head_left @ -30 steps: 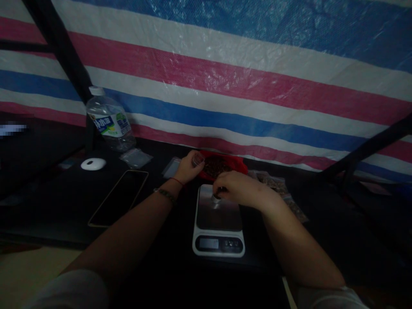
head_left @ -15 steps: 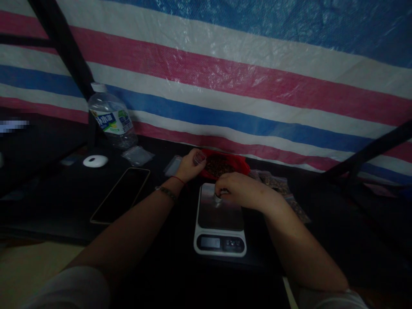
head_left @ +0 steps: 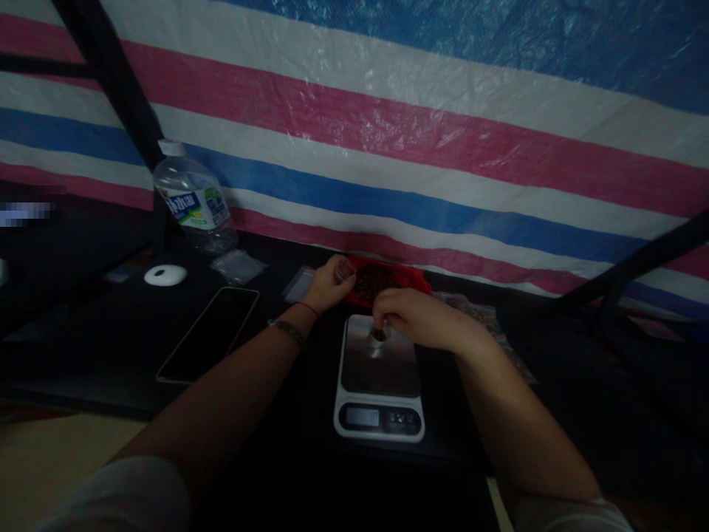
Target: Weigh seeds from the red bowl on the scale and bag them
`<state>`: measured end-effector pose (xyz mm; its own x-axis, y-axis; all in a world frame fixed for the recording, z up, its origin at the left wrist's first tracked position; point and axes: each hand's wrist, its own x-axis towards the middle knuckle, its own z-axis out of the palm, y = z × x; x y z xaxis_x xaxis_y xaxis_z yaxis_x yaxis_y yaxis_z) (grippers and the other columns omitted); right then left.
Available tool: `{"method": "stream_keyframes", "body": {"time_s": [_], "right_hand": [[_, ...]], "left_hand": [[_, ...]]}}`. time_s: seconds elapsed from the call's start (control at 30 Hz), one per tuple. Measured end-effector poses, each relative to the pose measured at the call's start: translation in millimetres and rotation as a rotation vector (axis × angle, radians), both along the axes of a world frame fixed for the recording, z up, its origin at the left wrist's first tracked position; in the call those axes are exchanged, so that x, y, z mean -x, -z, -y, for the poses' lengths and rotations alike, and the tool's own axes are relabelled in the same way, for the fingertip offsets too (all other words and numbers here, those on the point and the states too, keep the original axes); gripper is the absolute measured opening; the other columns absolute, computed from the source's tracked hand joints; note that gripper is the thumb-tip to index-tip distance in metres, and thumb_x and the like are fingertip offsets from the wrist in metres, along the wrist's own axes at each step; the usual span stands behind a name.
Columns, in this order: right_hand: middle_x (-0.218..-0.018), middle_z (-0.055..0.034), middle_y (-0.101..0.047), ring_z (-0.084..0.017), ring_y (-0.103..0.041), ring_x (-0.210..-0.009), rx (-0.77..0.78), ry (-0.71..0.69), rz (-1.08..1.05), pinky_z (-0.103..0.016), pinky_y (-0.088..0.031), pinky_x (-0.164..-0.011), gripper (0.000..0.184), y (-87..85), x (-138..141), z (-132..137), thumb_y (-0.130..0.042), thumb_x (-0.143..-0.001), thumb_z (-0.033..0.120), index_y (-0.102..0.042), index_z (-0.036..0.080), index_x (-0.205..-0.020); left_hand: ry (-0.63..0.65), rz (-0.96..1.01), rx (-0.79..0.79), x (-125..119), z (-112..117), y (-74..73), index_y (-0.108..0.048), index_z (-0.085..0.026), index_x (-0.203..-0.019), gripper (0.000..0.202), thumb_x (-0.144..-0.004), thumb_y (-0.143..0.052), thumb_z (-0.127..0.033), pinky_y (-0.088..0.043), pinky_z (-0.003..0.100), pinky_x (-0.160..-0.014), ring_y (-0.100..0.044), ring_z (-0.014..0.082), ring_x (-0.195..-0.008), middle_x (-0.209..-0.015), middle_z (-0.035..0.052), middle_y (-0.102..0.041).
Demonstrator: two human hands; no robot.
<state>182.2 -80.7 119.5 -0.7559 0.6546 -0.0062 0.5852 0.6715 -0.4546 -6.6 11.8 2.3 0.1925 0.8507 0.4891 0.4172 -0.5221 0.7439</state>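
A small white kitchen scale (head_left: 379, 384) stands on the dark table in front of me. On its steel platform sits a tiny cup (head_left: 378, 336) with dark contents. My right hand (head_left: 419, 319) hovers just behind and above the cup, fingertips pinched together near its rim. Behind the scale lies a red tray (head_left: 413, 277) filled with dark brown bits. My left hand (head_left: 328, 284) rests at the tray's left edge, fingers curled around a small clear object (head_left: 344, 270).
A dark phone (head_left: 209, 334) lies flat to the left, a white round device (head_left: 165, 275) and a water bottle (head_left: 193, 205) beyond it. Clear little bags (head_left: 238, 266) lie near the bottle, filled bags (head_left: 487, 325) right of the tray. A striped tarp forms the back wall.
My right hand has drawn back a little from the cup, which now shows its dark contents. The left hand has stayed at the tray.
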Motion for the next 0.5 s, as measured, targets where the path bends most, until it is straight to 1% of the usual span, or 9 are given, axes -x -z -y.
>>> {"method": "stream_keyframes", "body": {"time_s": [0.03, 0.1, 0.17, 0.23, 0.37, 0.43, 0.5], "right_hand": [[-0.083, -0.0027, -0.064, -0.013, -0.057, -0.081, -0.022, 0.028, -0.025, -0.025, -0.043, -0.077, 0.029, 1.1, -3.0, -4.3, -0.042, -0.075, -0.001, -0.065, 0.016, -0.077], [-0.086, -0.0029, -0.066, -0.013, -0.058, -0.083, -0.095, 0.129, -0.063, -0.026, -0.044, -0.080, 0.033, 7.2, -10.8, -16.6, -0.041, -0.075, -0.001, -0.067, 0.017, -0.082], [-0.093, -0.0052, -0.067, -0.015, -0.059, -0.086, -0.192, 0.277, -0.066, -0.028, -0.044, -0.083, 0.035, 18.6, -19.7, -32.5, -0.041, -0.076, -0.001, -0.068, 0.016, -0.089], [-0.098, -0.0090, -0.067, -0.017, -0.060, -0.092, -0.252, 0.361, -0.005, -0.030, -0.043, -0.088, 0.033, 33.6, -27.4, -48.7, -0.043, -0.078, 0.001, -0.069, 0.013, -0.095], [-0.111, -0.0106, -0.066, -0.018, -0.058, -0.104, -0.204, 0.410, 0.176, -0.029, -0.040, -0.096, 0.031, 62.8, -33.8, -70.1, -0.050, -0.083, 0.010, -0.067, 0.015, -0.107], [-0.114, -0.0111, -0.065, -0.019, -0.059, -0.105, -0.154, 0.403, 0.215, -0.028, -0.040, -0.095, 0.031, 73.1, -33.1, -74.1, -0.054, -0.084, 0.017, -0.066, 0.015, -0.113], [-0.115, -0.0116, -0.065, -0.019, -0.059, -0.105, -0.110, 0.368, 0.215, -0.028, -0.041, -0.095, 0.035, 79.6, -31.4, -75.6, -0.060, -0.083, 0.023, -0.064, 0.015, -0.116]], "left_hand": [[0.000, -0.002, 0.004, 0.0, 0.1, -0.2, -0.054, -0.019, -0.095, 0.020, -0.078, -0.057, -0.031, -0.047, 0.025, -0.067, -0.059, 0.0136, -0.074, -0.083, 0.0002, -0.062], [-0.006, -0.010, 0.022, -0.1, 0.3, -0.8, -0.054, -0.019, -0.096, 0.021, -0.078, -0.057, -0.030, -0.047, 0.025, -0.067, -0.059, 0.0138, -0.075, -0.084, 0.0005, -0.062], [-0.014, -0.022, 0.031, -0.2, 0.7, -1.4, -0.054, -0.019, -0.097, 0.022, -0.078, -0.058, -0.030, -0.047, 0.025, -0.068, -0.059, 0.0136, -0.075, -0.085, 0.0006, -0.063], [-0.018, -0.031, 0.029, -0.3, 0.9, -1.5, -0.054, -0.019, -0.096, 0.021, -0.078, -0.058, -0.030, -0.046, 0.024, -0.067, -0.058, 0.0131, -0.074, -0.085, 0.0004, -0.063], [-0.017, -0.026, 0.020, -0.8, 0.6, 0.2, -0.054, -0.020, -0.093, 0.019, -0.078, -0.057, -0.031, -0.045, 0.024, -0.063, -0.057, 0.0126, -0.069, -0.080, -0.0006, -0.061], [-0.008, -0.015, 0.017, -1.1, 0.3, 1.3, -0.054, -0.020, -0.093, 0.019, -0.078, -0.057, -0.031, -0.045, 0.023, -0.062, -0.056, 0.0121, -0.068, -0.079, -0.0010, -0.060], [-0.002, -0.008, 0.014, -1.5, 0.0, 2.1, -0.053, -0.019, -0.093, 0.019, -0.078, -0.057, -0.030, -0.045, 0.023, -0.063, -0.056, 0.0115, -0.067, -0.079, -0.0013, -0.060]]}}
